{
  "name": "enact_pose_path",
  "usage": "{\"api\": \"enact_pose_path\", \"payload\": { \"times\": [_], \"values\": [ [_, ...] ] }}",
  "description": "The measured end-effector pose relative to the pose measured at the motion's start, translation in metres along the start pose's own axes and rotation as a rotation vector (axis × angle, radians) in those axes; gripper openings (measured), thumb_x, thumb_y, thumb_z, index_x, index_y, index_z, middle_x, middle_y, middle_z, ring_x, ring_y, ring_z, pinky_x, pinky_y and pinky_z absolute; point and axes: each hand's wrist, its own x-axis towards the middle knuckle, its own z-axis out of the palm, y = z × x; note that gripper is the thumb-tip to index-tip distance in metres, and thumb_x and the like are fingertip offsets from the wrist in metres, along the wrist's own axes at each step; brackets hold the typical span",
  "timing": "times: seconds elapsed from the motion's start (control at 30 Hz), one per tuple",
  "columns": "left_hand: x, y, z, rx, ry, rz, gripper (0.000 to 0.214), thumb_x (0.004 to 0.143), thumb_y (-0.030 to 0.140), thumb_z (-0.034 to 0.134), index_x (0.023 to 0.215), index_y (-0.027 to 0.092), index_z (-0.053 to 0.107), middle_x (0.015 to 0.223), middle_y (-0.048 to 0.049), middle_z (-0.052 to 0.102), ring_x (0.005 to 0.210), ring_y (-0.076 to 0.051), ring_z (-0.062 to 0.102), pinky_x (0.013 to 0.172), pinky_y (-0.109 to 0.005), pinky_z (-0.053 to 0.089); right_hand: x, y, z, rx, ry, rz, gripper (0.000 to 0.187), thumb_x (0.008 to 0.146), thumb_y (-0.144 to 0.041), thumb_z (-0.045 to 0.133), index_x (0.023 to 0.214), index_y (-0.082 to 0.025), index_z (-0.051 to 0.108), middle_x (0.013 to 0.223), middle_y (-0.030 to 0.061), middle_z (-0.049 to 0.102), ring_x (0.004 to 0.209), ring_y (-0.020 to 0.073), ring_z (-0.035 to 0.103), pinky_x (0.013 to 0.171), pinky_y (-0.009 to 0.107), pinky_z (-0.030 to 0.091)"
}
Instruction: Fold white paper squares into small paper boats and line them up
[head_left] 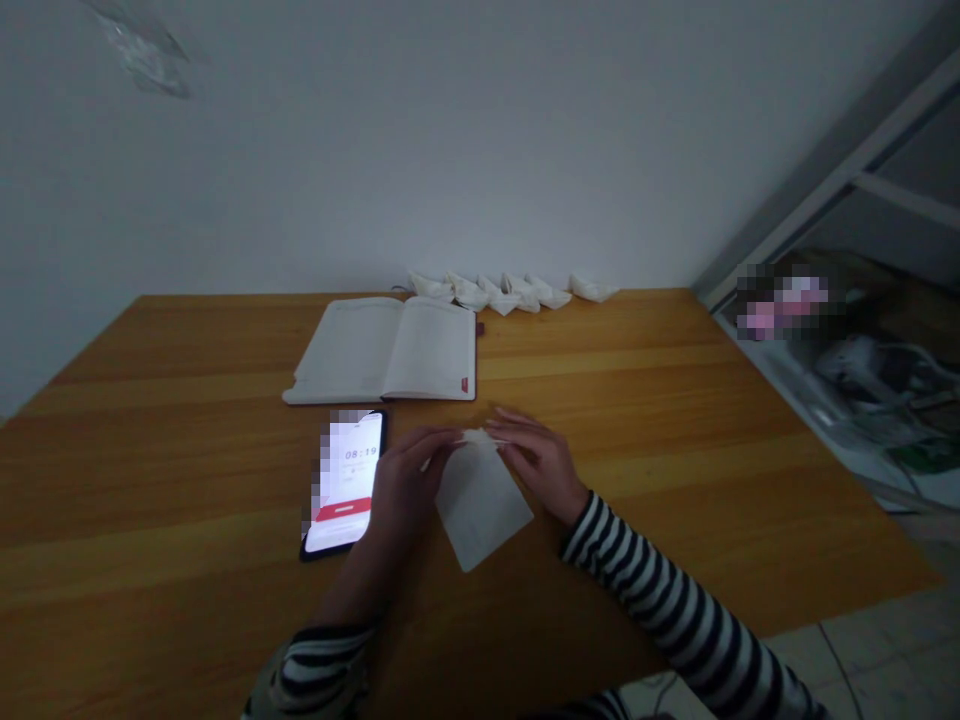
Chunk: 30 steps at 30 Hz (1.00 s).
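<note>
Paper (480, 505), a white square sheet, sits on the table under both my hands, one corner pointing toward me and a narrow strip folded over along its far edge. My left hand (405, 480) and right hand (536, 462) grasp that folded strip from either side, and my right fingers (517, 425) press down on it. My left fingertips (442, 437) come in to meet them, so the sheet is held, not released. Striped sleeves (675, 600) run back toward me from both wrists.

Just left of my left hand, a smartphone (345, 480) lies lit on the wooden table (600, 400), its screen showing 08:19 above a red bar, and the heel of my hand overlaps its edge. Beyond my hands lies an open notebook (382, 350), pages up. Past it, a row of folded paper boats (487, 292) lines the table's far edge against the wall (450, 150). Their hulls are too small and turned for me to see into them. Off to the right, a metal shelf unit (885, 170) holds a blurred bundle (784, 300) and white and green items (877, 390).
</note>
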Motion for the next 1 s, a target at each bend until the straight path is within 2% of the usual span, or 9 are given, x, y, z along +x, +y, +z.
{"api": "enact_pose_path", "payload": {
  "times": [0.13,0.23,0.33,0.47,0.6,0.67,0.73,0.83,1.0],
  "values": [
    [0.003,0.013,-0.004,-0.042,0.02,-0.055,0.014,0.091,0.026,0.062,0.091,0.019,0.074,0.09,-0.0039,0.077,0.081,-0.016,0.071,0.075,-0.026,0.055,-0.002,-0.007,0.0,0.047,0.083,-0.003,0.02,0.097,-0.023,0.054,0.103,-0.023,0.072,0.101,0.0062,0.077,0.099,0.0194,0.07,0.091,0.037,0.055],
    [0.003,0.019,-0.005,-0.078,-0.052,-0.133,0.019,0.09,0.032,0.062,0.088,0.018,0.074,0.079,-0.0018,0.076,0.068,-0.014,0.068,0.065,-0.024,0.052,-0.007,-0.008,0.002,0.037,0.106,0.077,0.02,0.096,-0.028,0.055,0.091,-0.02,0.071,0.082,0.0055,0.074,0.076,0.0176,0.069,0.072,0.031,0.054],
    [0.002,0.02,-0.003,-0.148,-0.173,-0.247,0.021,0.083,0.038,0.069,0.086,0.019,0.076,0.075,-0.0013,0.076,0.063,-0.015,0.066,0.06,-0.024,0.05,-0.011,-0.008,0.007,0.173,0.101,0.212,0.021,0.097,-0.032,0.054,0.09,-0.019,0.07,0.071,0.0021,0.07,0.061,0.0136,0.065,0.059,0.025,0.05],
    [0.002,0.018,0.001,-0.302,-0.321,-0.431,0.028,0.079,0.043,0.072,0.087,0.018,0.077,0.076,-0.0034,0.076,0.062,-0.017,0.068,0.057,-0.025,0.05,-0.012,-0.004,0.012,0.412,0.031,0.343,0.02,0.09,-0.038,0.065,0.087,-0.018,0.07,0.068,-0.0003,0.068,0.056,0.0114,0.062,0.054,0.022,0.049],
    [0.005,0.015,-0.001,-0.424,-0.421,-0.569,0.031,0.08,0.043,0.07,0.093,0.016,0.077,0.078,-0.0059,0.076,0.063,-0.018,0.068,0.057,-0.026,0.05,-0.011,0.005,0.011,0.578,-0.135,0.436,0.026,0.083,-0.043,0.072,0.086,-0.017,0.071,0.065,-0.0001,0.068,0.055,0.0127,0.062,0.052,0.023,0.049],
    [0.007,0.013,-0.003,-0.375,-0.476,-0.528,0.026,0.083,0.038,0.068,0.094,0.017,0.078,0.082,-0.0067,0.076,0.07,-0.019,0.069,0.063,-0.028,0.051,-0.01,0.009,0.007,0.476,-0.175,0.408,0.023,0.084,-0.04,0.071,0.084,-0.017,0.073,0.067,0.0015,0.07,0.058,0.0136,0.063,0.055,0.025,0.049],
    [0.008,0.011,-0.005,-0.261,-0.505,-0.395,0.019,0.086,0.032,0.066,0.091,0.019,0.079,0.085,-0.0068,0.075,0.077,-0.02,0.068,0.069,-0.03,0.051,-0.007,0.012,0.003,0.264,-0.182,0.286,0.016,0.084,-0.033,0.072,0.079,-0.018,0.075,0.071,0.0027,0.07,0.065,0.0152,0.064,0.062,0.028,0.049],
    [0.007,0.006,-0.005,-0.085,-0.483,-0.17,0.014,0.086,0.025,0.065,0.085,0.021,0.079,0.086,-0.0065,0.07,0.084,-0.02,0.065,0.075,-0.032,0.05,-0.004,0.012,-0.002,-0.003,-0.173,0.085,0.01,0.084,-0.026,0.073,0.075,-0.021,0.075,0.076,0.0029,0.067,0.076,0.018,0.061,0.072,0.032,0.048],
    [0.002,-0.001,-0.004,0.025,-0.494,0.007,0.016,0.089,0.019,0.062,0.09,0.022,0.077,0.087,-0.0056,0.064,0.084,-0.019,0.063,0.075,-0.031,0.05,-0.004,0.011,-0.003,-0.074,-0.202,-0.029,0.011,0.089,-0.025,0.067,0.082,-0.022,0.076,0.082,0.0027,0.066,0.081,0.0183,0.06,0.073,0.033,0.05]
  ]
}}
